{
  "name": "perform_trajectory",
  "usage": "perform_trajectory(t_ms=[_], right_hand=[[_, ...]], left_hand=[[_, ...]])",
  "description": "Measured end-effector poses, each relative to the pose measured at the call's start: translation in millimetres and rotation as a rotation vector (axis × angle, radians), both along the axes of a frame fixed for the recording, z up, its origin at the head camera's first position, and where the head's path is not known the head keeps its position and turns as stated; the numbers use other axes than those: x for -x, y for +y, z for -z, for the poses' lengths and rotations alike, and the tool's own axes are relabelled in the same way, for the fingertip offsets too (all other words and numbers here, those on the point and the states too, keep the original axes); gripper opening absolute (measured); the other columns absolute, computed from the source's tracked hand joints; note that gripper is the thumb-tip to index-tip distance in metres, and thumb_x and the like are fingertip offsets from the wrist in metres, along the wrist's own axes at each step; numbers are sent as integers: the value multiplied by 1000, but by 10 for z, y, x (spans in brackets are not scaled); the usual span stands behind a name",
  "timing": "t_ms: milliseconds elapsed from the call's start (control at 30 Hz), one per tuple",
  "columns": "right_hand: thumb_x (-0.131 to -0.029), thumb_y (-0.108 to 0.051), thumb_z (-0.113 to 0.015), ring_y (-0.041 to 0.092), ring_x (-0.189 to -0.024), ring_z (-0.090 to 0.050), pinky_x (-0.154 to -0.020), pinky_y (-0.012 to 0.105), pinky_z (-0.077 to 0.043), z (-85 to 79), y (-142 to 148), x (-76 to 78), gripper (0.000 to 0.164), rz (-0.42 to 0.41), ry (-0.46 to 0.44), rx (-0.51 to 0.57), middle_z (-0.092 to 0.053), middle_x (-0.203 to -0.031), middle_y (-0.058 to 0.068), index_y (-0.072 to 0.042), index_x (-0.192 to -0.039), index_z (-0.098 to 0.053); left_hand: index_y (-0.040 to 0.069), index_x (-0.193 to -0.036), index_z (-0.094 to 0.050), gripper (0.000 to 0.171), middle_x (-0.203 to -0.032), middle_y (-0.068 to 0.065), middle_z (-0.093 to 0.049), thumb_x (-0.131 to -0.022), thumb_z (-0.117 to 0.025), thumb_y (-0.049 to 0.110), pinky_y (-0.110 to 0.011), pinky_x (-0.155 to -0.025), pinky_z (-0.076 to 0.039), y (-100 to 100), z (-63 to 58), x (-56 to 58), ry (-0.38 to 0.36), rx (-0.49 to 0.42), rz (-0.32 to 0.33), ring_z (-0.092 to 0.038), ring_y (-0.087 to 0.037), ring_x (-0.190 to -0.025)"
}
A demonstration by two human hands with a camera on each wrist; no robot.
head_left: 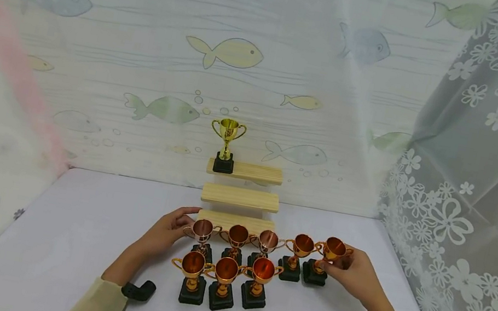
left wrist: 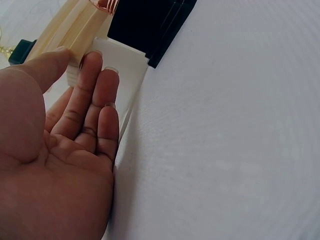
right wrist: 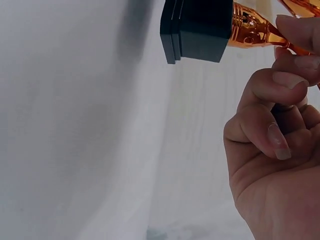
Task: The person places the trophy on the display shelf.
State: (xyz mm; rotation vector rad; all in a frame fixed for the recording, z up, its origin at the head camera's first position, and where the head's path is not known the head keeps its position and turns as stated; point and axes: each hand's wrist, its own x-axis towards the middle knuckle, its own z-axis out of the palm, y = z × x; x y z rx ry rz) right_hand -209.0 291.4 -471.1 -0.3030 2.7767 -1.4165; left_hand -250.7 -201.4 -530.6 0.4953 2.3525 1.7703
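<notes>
My right hand [head_left: 354, 274] pinches the stem of a small copper-orange trophy [head_left: 334, 249] on a black base, the rightmost of the back row. In the right wrist view, thumb and forefinger meet at its stem, while the other fingers curl beneath; the black base [right wrist: 202, 31] points left. My left hand [head_left: 167, 230] is by the left end of the lowest wooden step [head_left: 237, 222], its fingers extended. In the left wrist view, the fingertips [left wrist: 91, 62] lie right at the pale wood [left wrist: 82, 30], close to a black trophy base [left wrist: 142, 22].
Several copper-coloured trophies, including a front one [head_left: 226, 271], stand in two rows before the stepped wooden stand. A gold trophy [head_left: 228, 132] occupies the left of its top step [head_left: 256, 173]. A fish-print curtain [head_left: 260, 91] hangs behind the white table [head_left: 79, 237].
</notes>
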Motion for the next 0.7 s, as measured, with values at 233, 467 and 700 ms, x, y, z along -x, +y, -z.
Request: perform_trajectory(t_ms=[233,467,700], right_hand=[[-89,-18,-86,15,-71,-59,-62,29,-50,-148,81,-24,33,33,-1,-16,-72,-82,6,4,-109,-71],[-92,-20,-84,16,-78,-63,-67,30,-54,-274,171,-23,38,94,25,-4,-75,-91,10,7,-114,-68],[-94,-18,-82,18,-77,-65,-67,30,-55,-424,149,86,36,84,88,12,-76,-92,13,8,-115,-67]], left_hand=[[10,-160,-43,55,-118,-13,-73,-109,-61,14,-23,-96,-53,-17,20,2,1,-1,-4,-71,-14,-106],[9,-160,-43,54,-118,-15,-73,-109,-60,13,-24,-95,-54,-22,27,14,7,-6,6,-71,-15,-106],[10,-160,-43,53,-117,-13,-73,-109,-59,8,-23,-94,-53,-14,29,28,9,12,-5,-70,-15,-104]])
